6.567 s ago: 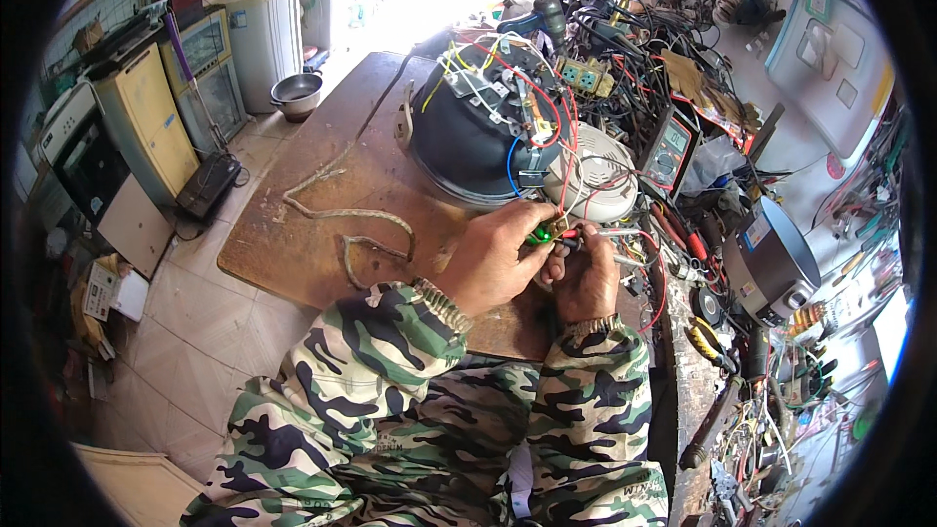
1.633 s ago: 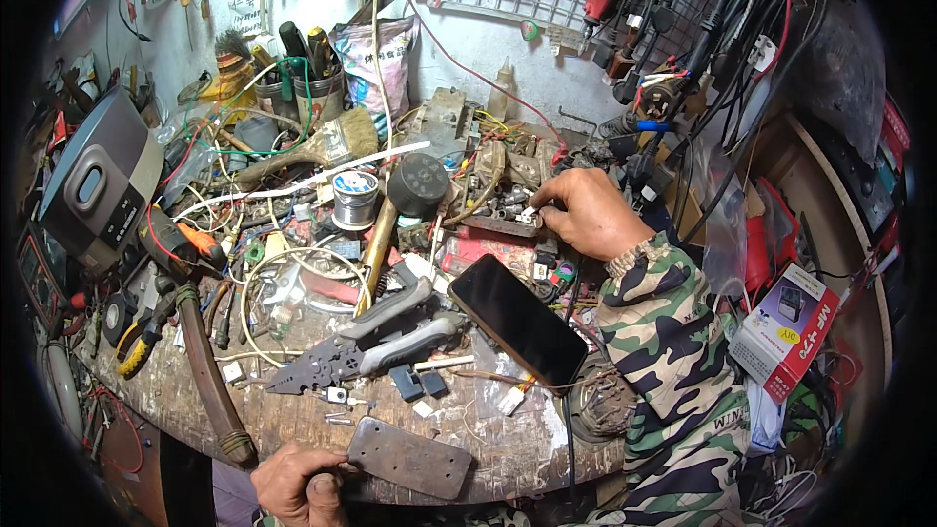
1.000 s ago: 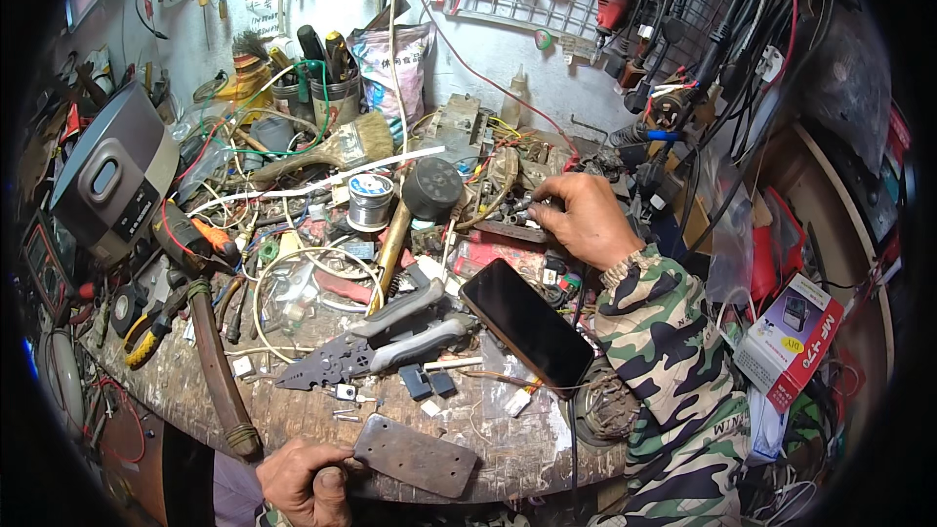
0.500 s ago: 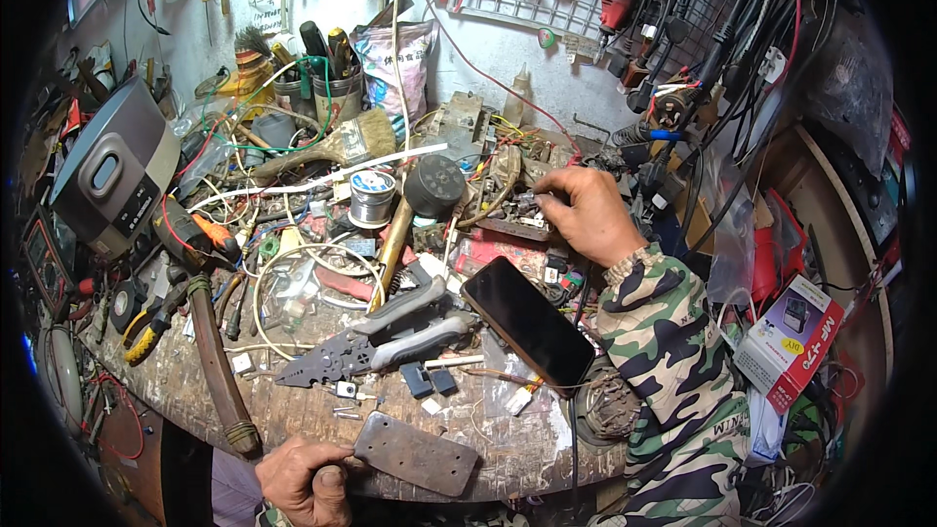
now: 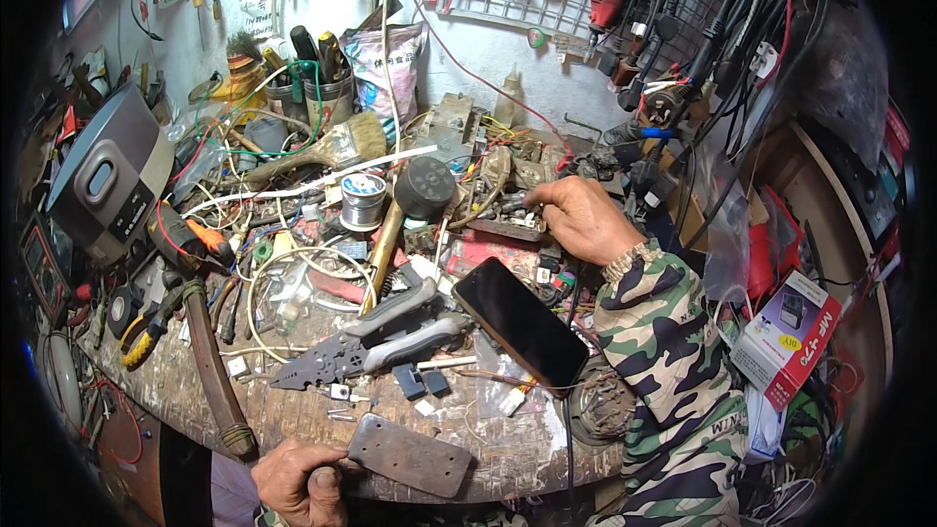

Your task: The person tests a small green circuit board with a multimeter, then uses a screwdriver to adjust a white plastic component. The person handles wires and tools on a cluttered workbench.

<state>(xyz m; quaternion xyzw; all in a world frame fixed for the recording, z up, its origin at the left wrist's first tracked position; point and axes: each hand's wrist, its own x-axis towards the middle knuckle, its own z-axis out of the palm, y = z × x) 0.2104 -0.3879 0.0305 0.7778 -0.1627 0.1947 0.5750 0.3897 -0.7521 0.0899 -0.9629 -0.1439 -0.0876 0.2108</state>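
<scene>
My right hand [image 5: 584, 220] is over a small dark tray [image 5: 505, 230] of loose metal parts. Its index finger reaches in among them, with the thumb lower and apart; no held thing shows. My left hand [image 5: 298, 484] lies loosely curled at the bench's front edge. Its index fingertip is at the left end of a brown metal plate [image 5: 410, 456] with small holes, and its palm is hidden. Left of the tray stand a black round knob-like piece [image 5: 425, 188] and a solder spool [image 5: 363, 203]. A dark-screened phone [image 5: 522, 326] lies below the right hand.
Grey-handled wire strippers [image 5: 366, 342] lie mid-bench, and a wooden-handled tool [image 5: 215, 371] lies at left. A grey speaker-like box [image 5: 109, 176] stands farther left. Brushes, cables and scraps crowd the back. A red-and-white carton [image 5: 789, 340] sits right of my sleeve.
My right index finger has moved down and further into the tray's parts. The whole view has shifted slightly; my left hand stays beside the metal plate.
</scene>
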